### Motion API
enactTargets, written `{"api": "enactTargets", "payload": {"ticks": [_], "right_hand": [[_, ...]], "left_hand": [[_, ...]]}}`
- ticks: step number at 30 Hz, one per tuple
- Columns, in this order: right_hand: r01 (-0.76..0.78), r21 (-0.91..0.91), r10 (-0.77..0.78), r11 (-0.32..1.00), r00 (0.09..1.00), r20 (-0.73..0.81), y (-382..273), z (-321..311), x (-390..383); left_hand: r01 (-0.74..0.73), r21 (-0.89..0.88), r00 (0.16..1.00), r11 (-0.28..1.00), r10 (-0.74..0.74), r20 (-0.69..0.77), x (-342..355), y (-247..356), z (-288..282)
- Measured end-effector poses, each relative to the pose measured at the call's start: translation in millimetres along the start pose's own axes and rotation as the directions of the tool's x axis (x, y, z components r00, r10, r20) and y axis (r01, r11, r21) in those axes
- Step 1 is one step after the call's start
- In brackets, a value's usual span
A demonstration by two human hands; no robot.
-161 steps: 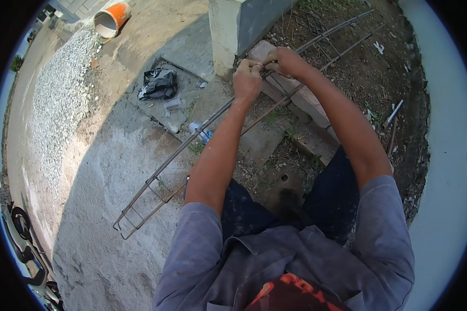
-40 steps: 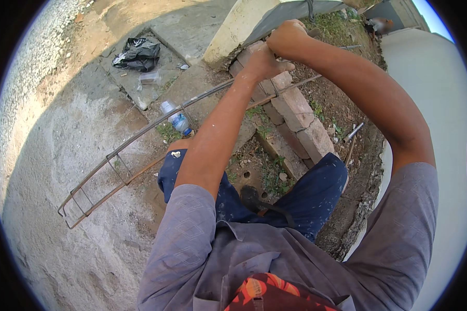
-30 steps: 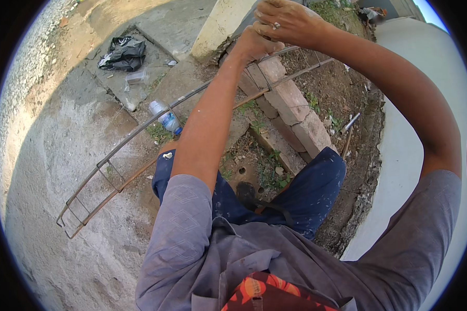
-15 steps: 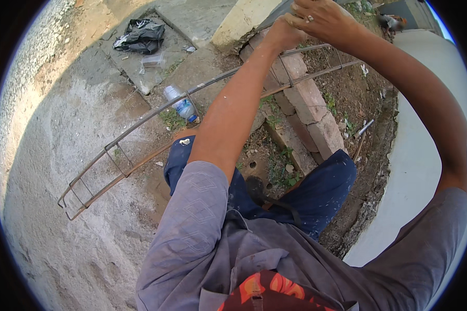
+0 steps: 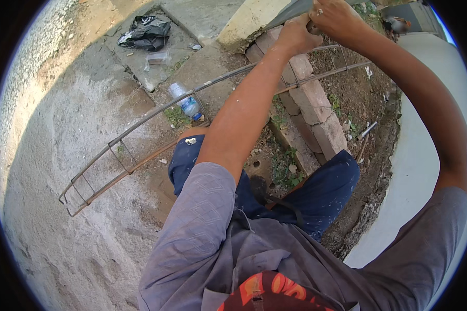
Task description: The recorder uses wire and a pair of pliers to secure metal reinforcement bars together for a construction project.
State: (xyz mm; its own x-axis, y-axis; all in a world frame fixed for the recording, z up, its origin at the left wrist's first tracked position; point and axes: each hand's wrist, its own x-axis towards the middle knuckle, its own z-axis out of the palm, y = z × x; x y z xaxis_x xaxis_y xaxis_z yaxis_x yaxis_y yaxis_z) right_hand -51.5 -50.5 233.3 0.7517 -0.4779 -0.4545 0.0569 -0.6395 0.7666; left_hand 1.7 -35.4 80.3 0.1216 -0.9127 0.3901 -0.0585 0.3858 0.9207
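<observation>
A long steel rebar cage (image 5: 127, 165), bars tied by thin rectangular stirrups, runs from the lower left to the upper right, passing beneath my left forearm. Beyond its middle, my left hand (image 5: 297, 38) is closed, fingers curled, close over the cage's far bar. Beside it, up and to the right, my right hand (image 5: 333, 19) is closed too, its fingertips bent toward my left hand. Whatever lies between the fingers is hidden or too small to name. My knees are on either side of the ground below.
A brick edging (image 5: 316, 111) crosses under the cage. A plastic bottle (image 5: 187, 101), a clear cup (image 5: 158, 58) and a black plastic bag (image 5: 146, 33) lie on the left. A pale concrete block (image 5: 249, 23) stands beyond; a white wall (image 5: 425, 150) curves along the right.
Both hands have shifted slightly right. My right hand's fingers have curled down beside my left hand. The cage's near-left end looks almost unmoved.
</observation>
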Motion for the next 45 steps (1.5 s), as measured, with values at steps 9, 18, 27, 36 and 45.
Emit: {"api": "enactTargets", "payload": {"ticks": [9,18,27,36,45], "right_hand": [[-0.106,0.195,0.001,0.975,0.881,0.473,13,-10,17],[-0.054,0.107,0.008,0.993,0.923,0.384,0,-37,11],[0.007,0.055,-0.022,0.998,0.960,0.279,-9,-22,-2],[-0.386,0.439,-0.072,0.811,0.678,0.731,20,-5,1],[-0.236,0.298,0.160,0.925,0.952,0.260,-1,-17,-33]], "left_hand": [[0.009,0.004,0.999,1.000,-0.009,0.038,-4,9,17],[0.066,-0.092,0.995,0.994,-0.059,0.086,0,-3,1],[-0.056,0.022,0.989,0.998,0.052,0.139,-2,-3,5],[-0.074,-0.009,0.990,0.997,0.074,0.118,-16,10,7],[0.167,-0.115,0.895,0.979,-0.102,0.435,-10,-7,-9]]}}
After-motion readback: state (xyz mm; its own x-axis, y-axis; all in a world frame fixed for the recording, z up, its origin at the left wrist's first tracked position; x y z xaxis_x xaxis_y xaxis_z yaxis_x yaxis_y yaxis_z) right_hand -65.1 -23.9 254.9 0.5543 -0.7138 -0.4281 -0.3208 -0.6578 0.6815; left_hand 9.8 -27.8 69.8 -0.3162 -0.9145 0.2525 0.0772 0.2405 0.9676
